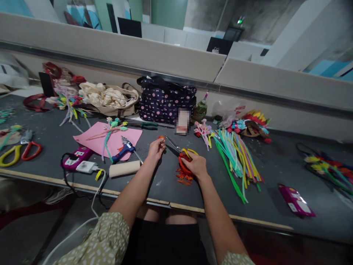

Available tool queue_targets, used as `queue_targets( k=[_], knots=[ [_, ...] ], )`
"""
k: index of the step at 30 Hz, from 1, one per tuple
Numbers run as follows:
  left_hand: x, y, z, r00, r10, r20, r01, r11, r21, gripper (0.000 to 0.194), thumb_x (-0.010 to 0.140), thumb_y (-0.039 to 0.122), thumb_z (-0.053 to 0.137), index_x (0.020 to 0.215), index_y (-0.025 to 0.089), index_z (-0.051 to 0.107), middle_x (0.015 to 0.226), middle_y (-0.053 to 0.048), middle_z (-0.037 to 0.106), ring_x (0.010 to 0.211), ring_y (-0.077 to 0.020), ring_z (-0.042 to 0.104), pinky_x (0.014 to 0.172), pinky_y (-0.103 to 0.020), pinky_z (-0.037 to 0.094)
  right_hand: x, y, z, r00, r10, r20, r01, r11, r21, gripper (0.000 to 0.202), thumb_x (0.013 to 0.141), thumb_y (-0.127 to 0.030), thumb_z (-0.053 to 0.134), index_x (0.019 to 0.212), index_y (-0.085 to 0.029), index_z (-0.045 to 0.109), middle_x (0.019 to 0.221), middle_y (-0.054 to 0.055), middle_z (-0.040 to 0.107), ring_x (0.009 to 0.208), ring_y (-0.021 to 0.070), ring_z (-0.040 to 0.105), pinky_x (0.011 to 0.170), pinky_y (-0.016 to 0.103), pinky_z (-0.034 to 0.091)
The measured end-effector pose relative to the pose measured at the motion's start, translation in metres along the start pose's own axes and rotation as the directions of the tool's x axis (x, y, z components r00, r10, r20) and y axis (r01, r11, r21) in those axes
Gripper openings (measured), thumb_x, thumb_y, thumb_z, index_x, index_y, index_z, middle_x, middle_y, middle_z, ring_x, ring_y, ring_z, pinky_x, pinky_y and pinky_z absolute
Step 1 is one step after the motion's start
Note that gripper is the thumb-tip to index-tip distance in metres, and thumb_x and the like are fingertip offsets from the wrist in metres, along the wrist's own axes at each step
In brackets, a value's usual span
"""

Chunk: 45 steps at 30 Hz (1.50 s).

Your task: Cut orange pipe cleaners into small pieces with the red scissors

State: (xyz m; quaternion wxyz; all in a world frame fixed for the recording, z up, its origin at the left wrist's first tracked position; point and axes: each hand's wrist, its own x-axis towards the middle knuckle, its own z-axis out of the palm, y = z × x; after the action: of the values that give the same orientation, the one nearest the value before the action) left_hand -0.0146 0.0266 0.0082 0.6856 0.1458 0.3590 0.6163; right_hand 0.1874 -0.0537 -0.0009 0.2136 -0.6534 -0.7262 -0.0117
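My left hand [156, 150] is closed, its fingertips pinching a small orange piece [161, 137]. My right hand [197, 165] grips a pair of scissors [173, 143] by red and yellow handles. The blades point up and left, with their tips close to the orange piece; whether they touch it I cannot tell. Under and beside the right hand lies a heap of small orange-red scraps [185, 179] on the dark table.
Left of my hands are a glue gun [124, 150], a pink sheet [88, 137], a beige roll [124, 169] and a purple power strip [78, 158]. Colourful pipe cleaners [234, 154] lie to the right. A dotted bag [162, 101] stands behind. A purple box [296, 200] sits far right.
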Motion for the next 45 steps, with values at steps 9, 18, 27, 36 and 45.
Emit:
queue_targets(
  k=[9, 18, 27, 36, 45],
  knots=[
    [0.003, 0.000, -0.003, 0.967, 0.237, -0.092, -0.232, 0.971, 0.055, 0.016, 0.060, 0.017, 0.069, 0.072, 0.013, 0.061, 0.061, 0.003, 0.060, 0.044, -0.0027, 0.045, 0.046, -0.016, 0.036, 0.002, -0.002, -0.003, 0.999, 0.027, 0.018, -0.026, 0.997, -0.071, 0.052, 0.083, -0.057, 0.051, 0.123, -0.025, 0.060, 0.111, 0.006, 0.069, 0.094, 0.0216, 0.066, 0.077, 0.031, 0.050],
    [0.000, -0.002, 0.000, 0.928, 0.365, -0.077, -0.340, 0.912, 0.230, 0.016, 0.063, 0.023, 0.069, 0.072, 0.014, 0.059, 0.076, -0.003, 0.067, 0.048, -0.0039, 0.050, 0.042, -0.014, 0.033, 0.001, 0.003, -0.002, 0.998, 0.062, -0.016, -0.063, 0.995, -0.076, 0.049, 0.085, -0.059, 0.050, 0.118, -0.026, 0.063, 0.104, 0.006, 0.071, 0.089, 0.0214, 0.066, 0.074, 0.030, 0.048],
    [-0.012, -0.009, 0.010, 0.954, 0.285, 0.089, -0.298, 0.893, 0.337, 0.013, 0.062, 0.019, 0.072, 0.070, 0.015, 0.062, 0.084, -0.005, 0.068, 0.054, -0.0055, 0.054, 0.043, -0.014, 0.034, 0.000, 0.014, -0.001, 0.994, 0.094, -0.051, -0.096, 0.994, -0.047, 0.048, 0.083, -0.058, 0.052, 0.117, -0.026, 0.065, 0.102, 0.006, 0.072, 0.089, 0.0214, 0.066, 0.074, 0.030, 0.048],
    [-0.021, -0.010, 0.015, 0.932, 0.016, 0.362, -0.195, 0.864, 0.464, 0.012, 0.056, 0.008, 0.073, 0.063, 0.016, 0.067, 0.064, -0.002, 0.064, 0.050, -0.0075, 0.048, 0.044, -0.015, 0.034, 0.001, 0.022, -0.005, 0.960, 0.241, -0.144, -0.239, 0.971, 0.033, 0.051, 0.081, -0.062, 0.051, 0.111, -0.024, 0.068, 0.083, 0.005, 0.072, 0.076, 0.0200, 0.066, 0.070, 0.029, 0.048],
    [-0.025, -0.018, 0.017, 0.787, -0.139, 0.601, -0.381, 0.657, 0.651, 0.012, 0.054, 0.008, 0.074, 0.060, 0.018, 0.071, 0.070, -0.005, 0.064, 0.070, -0.0153, 0.057, 0.067, -0.023, 0.044, 0.002, 0.031, -0.009, 0.905, 0.388, -0.173, -0.374, 0.921, 0.106, 0.054, 0.079, -0.065, 0.052, 0.112, -0.025, 0.068, 0.086, 0.005, 0.072, 0.076, 0.0210, 0.066, 0.071, 0.030, 0.047]
  ],
)
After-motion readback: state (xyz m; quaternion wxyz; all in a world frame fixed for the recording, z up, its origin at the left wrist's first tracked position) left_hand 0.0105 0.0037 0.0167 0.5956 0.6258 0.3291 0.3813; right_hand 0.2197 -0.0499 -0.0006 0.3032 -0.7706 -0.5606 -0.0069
